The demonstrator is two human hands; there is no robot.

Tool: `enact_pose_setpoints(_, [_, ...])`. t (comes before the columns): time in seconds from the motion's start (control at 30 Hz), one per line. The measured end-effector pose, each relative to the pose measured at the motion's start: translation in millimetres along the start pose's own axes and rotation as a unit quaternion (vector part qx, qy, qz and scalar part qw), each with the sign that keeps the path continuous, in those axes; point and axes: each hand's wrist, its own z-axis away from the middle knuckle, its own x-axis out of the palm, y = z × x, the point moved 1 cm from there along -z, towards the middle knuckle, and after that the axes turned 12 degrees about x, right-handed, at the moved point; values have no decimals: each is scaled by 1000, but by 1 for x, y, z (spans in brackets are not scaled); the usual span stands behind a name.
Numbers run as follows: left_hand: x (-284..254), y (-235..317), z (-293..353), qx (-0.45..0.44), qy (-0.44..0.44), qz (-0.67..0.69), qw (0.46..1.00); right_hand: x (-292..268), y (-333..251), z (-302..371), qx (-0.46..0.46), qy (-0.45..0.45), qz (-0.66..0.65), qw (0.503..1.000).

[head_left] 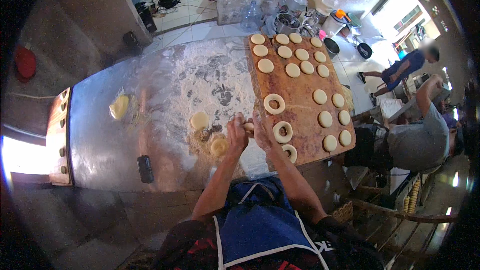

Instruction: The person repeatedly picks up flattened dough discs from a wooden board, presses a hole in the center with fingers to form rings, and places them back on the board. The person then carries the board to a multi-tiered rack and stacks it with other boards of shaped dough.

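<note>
Curling in close over a small pale piece of dough, the fingers of the left hand and right hand meet above the floured table; both sets look nearly closed on it, and much of the piece is hidden behind them

Just left of the fingers lie two flat dough rounds, the lower one in a brownish dusty patch. Beyond the fingertips spreads white flour. Far to the fingers' left sit a yellow lump and, nearer the body, a small black object

Right of the fingers is a wooden board, with three dough rings on its near side and plain dough discs farther right and beyond

Below the fingers hangs a blue apron with pale trim; white lettering shows on the dark shirt beside it, partly cut off
</note>
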Motion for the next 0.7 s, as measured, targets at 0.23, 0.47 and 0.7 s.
enact_pose_setpoints(0.23, [25,-5,6,62,35,-93,993,-40,-40,25,-25,-48,58,997])
enact_pose_setpoints(0.47, [68,-2,6,68,29,31,997,-79,-23,16,-54,-8,104,993])
enact_pose_setpoints(0.7, [101,1,12,27,-13,0,1000,-118,-41,24,-41,-50,49,997])
